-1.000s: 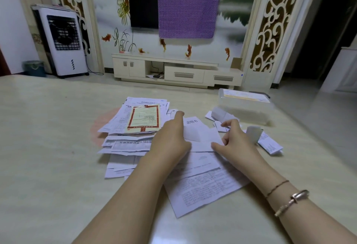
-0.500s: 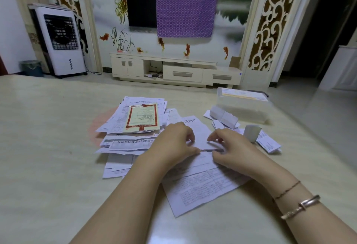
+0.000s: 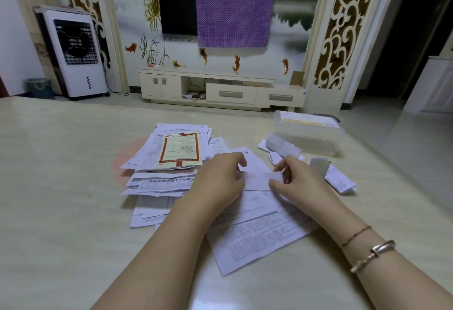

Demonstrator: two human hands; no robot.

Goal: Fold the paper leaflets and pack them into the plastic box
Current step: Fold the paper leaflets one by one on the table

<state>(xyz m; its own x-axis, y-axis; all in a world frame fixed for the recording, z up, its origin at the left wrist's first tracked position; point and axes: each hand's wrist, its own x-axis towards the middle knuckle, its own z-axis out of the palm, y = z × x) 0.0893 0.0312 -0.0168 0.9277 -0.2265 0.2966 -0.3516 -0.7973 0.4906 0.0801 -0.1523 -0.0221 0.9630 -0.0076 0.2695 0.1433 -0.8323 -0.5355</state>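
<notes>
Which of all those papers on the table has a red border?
The yellowish leaflet lying on top of the stack, left of the left hand. The other sheets are plain white with dark print.

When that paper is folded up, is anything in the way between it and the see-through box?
Yes, a little: some small folded white leaflets lie on the table between the white paper leaflet under both hands and the clear plastic box. Lifting over them clears it.
</notes>
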